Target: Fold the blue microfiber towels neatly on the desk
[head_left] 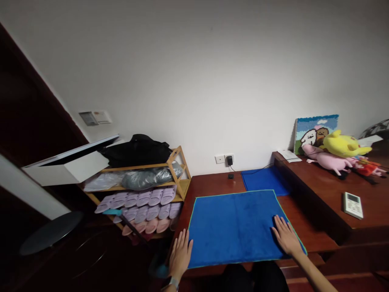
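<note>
A blue cloth (234,227) with a light green edge lies spread flat on the reddish-brown wooden desk (209,182). At its left edge is my left hand (180,252), fingers stretched out and holding nothing; it wears a watch at the wrist. My right hand (286,237) rests flat on the cloth near the right edge, fingers extended. Behind the spread cloth, a second blue cloth (266,179) lies folded against the wall.
To the left stands a wooden rack (181,190) with lilac and pink slippers (142,198), a black bag (138,151) and a white box (69,168). On the raised right surface are plush toys (330,160), a picture (317,132) and a remote control (353,205). A plugged charger (229,160) trails a thin cable.
</note>
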Demonstrator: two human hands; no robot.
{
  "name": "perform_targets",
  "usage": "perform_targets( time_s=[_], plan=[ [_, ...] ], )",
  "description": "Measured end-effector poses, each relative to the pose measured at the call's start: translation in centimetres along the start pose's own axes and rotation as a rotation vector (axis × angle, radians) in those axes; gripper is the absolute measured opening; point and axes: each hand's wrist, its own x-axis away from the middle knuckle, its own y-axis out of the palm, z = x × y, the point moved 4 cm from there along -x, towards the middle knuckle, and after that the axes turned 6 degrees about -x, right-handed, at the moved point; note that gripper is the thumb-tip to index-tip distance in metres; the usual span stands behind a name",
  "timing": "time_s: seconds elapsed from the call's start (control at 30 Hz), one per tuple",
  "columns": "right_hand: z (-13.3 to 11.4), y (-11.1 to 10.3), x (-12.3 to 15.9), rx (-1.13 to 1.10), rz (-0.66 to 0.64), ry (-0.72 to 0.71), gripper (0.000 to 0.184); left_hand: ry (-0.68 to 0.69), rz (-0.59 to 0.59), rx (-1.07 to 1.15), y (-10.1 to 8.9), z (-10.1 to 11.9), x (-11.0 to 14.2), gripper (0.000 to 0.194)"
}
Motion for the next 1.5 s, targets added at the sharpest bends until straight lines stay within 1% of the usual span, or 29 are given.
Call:
perform_targets(
  time_s=[0.03, 0.07, 0.1, 0.17, 0.23, 0.27, 0.3, 0.33, 0.37, 0.43, 0.53, 0.6, 0.67, 0.73, 0.77, 0.8, 0.87, 0.97, 1.07, 1.13, 1.17, 1.23, 1.33, 1.37, 1.43, 1.5],
  plan=[
    [0.9, 0.0, 0.5, 0.014, 0.005, 0.004, 0.074, 0.023, 0.035, 0.013, -0.4, 0.9, 0.1, 0.059],
    [1.6, -0.1, 0.9, 0.022, 0.002, 0.008, 0.074, 0.06, 0.056, 0.035, -1.0, 2.5, 0.2, 0.059],
    [2.0, -0.1, 1.2, 0.024, -0.007, 0.014, 0.074, 0.11, 0.06, 0.063, -1.5, 4.5, 0.1, 0.058],
    [2.4, -0.2, 1.5, 0.015, -0.025, 0.034, 0.073, 0.216, 0.018, 0.119, -2.4, 9.1, -0.2, 0.058],
    [2.3, -0.4, 1.5, 0.0, -0.033, 0.053, 0.072, 0.262, -0.04, 0.156, -2.9, 13.1, -0.4, 0.059],
    [2.1, -0.4, 1.4, -0.006, -0.036, 0.055, 0.073, 0.259, -0.067, 0.165, -3.1, 14.4, -0.5, 0.059],
    [2.0, -0.4, 1.3, -0.009, -0.039, 0.051, 0.073, 0.244, -0.09, 0.169, -3.1, 15.2, -0.5, 0.059],
    [1.9, -0.4, 1.2, -0.011, -0.038, 0.043, 0.073, 0.225, -0.11, 0.169, -3.1, 15.5, -0.5, 0.059],
    [1.9, -0.4, 1.1, -0.013, -0.032, 0.035, 0.073, 0.204, -0.125, 0.166, -3.0, 15.2, -0.3, 0.06],
    [1.9, -0.4, 1.0, -0.022, -0.009, 0.027, 0.072, 0.159, -0.133, 0.154, -2.7, 13.3, 0.1, 0.06],
    [1.9, -0.5, 1.0, -0.049, 0.017, 0.027, 0.071, 0.056, -0.118, 0.104, -2.0, 8.5, 1.1, 0.062],
    [1.7, -0.7, 0.9, -0.064, 0.0, 0.039, 0.071, -0.009, -0.108, 0.057, -1.3, 4.8, 1.9, 0.063],
    [1.5, -1.2, 0.7, -0.078, -0.027, 0.06, 0.072, -0.048, -0.112, 0.015, -0.5, 1.6, 2.6, 0.064],
    [1.4, -1.9, 0.4, -0.096, -0.032, 0.082, 0.073, -0.068, -0.1, -0.016, 0.0, -0.6, 2.8, 0.065],
    [1.4, -2.3, 0.3, -0.105, -0.023, 0.088, 0.073, -0.074, -0.078, -0.024, 0.1, -1.2, 2.7, 0.065],
    [1.5, -2.5, 0.2, -0.11, -0.014, 0.091, 0.074, -0.077, -0.041, -0.025, 0.0, -1.4, 2.4, 0.065],
    [1.8, -2.4, 0.0, -0.11, -0.015, 0.1, 0.074, -0.063, 0.047, -0.008, -0.5, -0.6, 1.3, 0.063],
    [2.7, -1.4, 0.2, -0.113, -0.013, 0.104, 0.074, -0.005, 0.129, 0.042, -1.3, 2.4, -1.6, 0.061],
    [3.8, -1.0, -0.1, -0.162, 0.038, 0.111, 0.072, 0.055, 0.125, 0.089, -1.2, 5.2, -5.5, 0.06],
    [4.7, -1.8, -1.3, -0.227, 0.082, 0.124, 0.068, 0.074, 0.097, 0.111, -0.6, 5.9, -8.4, 0.059],
    [5.1, -2.5, -2.3, -0.256, 0.107, 0.132, 0.067, 0.073, 0.08, 0.117, -0.2, 5.8, -9.9, 0.059],
    [5.8, -4.5, -5.3, -0.302, 0.144, 0.159, 0.065, 0.044, 0.044, 0.123, 0.6, 5.0, -12.8, 0.057],
    [6.8, -6.9, -11.6, -0.356, 0.119, 0.251, 0.059, -0.02, -0.007, 0.114, 1.9, 3.2, -16.7, 0.055],
    [7.1, -7.2, -13.8, -0.365, 0.103, 0.275, 0.057, -0.037, -0.014, 0.108, 2.3, 2.6, -17.8, 0.055],
    [7.7, -7.3, -17.7, -0.364, 0.071, 0.32, 0.053, -0.065, -0.017, 0.095, 3.0, 1.6, -19.5, 0.054],
    [8.3, -6.5, -20.4, -0.346, 0.037, 0.364, 0.048, -0.083, -0.017, 0.077, 3.8, 0.9, -20.6, 0.054]
  ],
)
